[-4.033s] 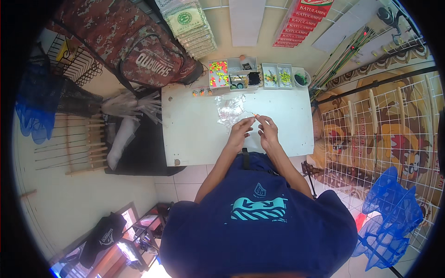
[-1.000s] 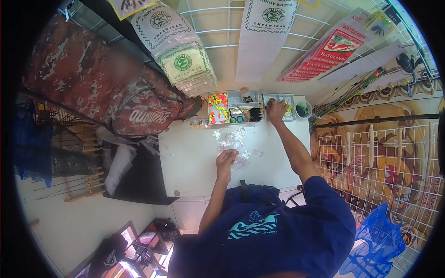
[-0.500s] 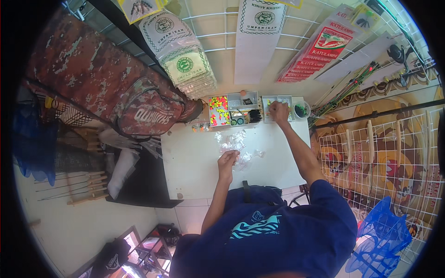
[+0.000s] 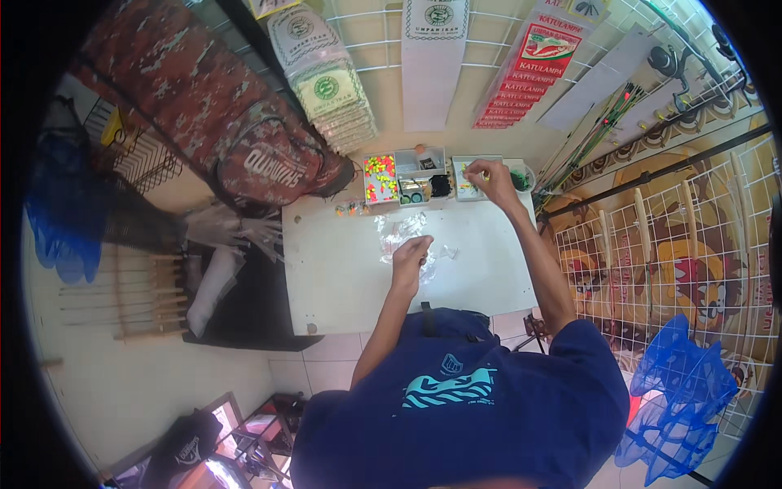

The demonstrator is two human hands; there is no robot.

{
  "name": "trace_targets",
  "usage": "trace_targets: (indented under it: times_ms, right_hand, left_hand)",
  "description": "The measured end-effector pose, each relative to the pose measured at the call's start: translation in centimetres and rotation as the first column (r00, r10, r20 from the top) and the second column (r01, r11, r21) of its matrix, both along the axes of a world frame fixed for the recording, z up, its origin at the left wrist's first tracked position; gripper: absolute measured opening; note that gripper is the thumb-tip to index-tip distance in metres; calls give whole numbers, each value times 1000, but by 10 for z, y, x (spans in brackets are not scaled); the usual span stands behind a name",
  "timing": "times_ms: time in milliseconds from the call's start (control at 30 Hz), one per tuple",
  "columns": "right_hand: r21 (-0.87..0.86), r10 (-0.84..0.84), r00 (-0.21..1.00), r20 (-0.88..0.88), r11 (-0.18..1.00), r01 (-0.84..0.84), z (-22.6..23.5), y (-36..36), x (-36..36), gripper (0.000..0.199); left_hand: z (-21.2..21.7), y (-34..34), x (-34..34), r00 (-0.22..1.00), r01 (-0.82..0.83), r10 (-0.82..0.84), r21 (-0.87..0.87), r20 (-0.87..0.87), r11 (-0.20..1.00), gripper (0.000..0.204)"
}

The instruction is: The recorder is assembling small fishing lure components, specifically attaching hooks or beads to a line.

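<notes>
I take the white table [image 4: 342,269] as my landmark. My left hand [image 4: 410,257] sits over the middle of it, fingers curled in on the clear bags [image 4: 403,232] that lie crumpled on the top; the hand touches the near edge of that plastic, but I cannot tell whether it pinches a bag or only rests on it. My right hand [image 4: 486,178] is stretched to the table's far edge, over the right tray [image 4: 466,177], with fingertips drawn together as if on something small; what lies between them is too small for me to make out.

Along that far edge stands a row of compartment boxes: a float box [image 4: 379,178] full of bright yellow, pink and green pieces to the left, a middle box [image 4: 422,175] with dark bits, then the right tray under my hand, and a round green tub [image 4: 521,178] at the far right corner. A few small orange pieces [image 4: 349,209] lie on the table just in front of the float box.

Left of the table leans a camouflage bag [image 4: 244,147]. Behind it, packets [image 4: 330,81] hang on a wire wall.
</notes>
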State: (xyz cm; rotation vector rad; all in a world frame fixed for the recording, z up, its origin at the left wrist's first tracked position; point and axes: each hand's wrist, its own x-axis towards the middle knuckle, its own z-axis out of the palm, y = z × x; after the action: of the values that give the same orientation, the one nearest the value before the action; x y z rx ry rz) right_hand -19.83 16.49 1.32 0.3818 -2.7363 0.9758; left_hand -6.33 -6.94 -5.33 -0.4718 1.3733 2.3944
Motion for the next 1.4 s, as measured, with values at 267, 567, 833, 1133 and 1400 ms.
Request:
trace_targets:
  times_ms: [267, 567, 833, 1133, 1400]
  right_hand:
    - [-491, 23, 989, 144, 870, 51, 21, -56, 92, 13]
    - [-537, -11, 994, 106, 841, 67, 31, -63, 123, 12]
    - [-528, -24, 990, 141, 844, 96, 33, -60, 134, 14]
    - [-467, -19, 968, 249, 873, 138, 41, -43, 135, 19]
    - [-444, 32, 946, 324, 888, 122, 44, -46, 140, 20]
  left_hand:
    - [40, 32, -11, 998, -41, 51, 270, -31, 962, 18]
    - [49, 40, 2, 976, -166, 206, 364, -72, 917, 16]
    - [57, 42, 4, 976, -132, 179, 318, -124, 939, 14]
    - [62, 36, 6, 873, -77, -61, -259, -485, 963, 13]
    - [58, 30, 8, 777, -146, -270, -581, -568, 801, 14]
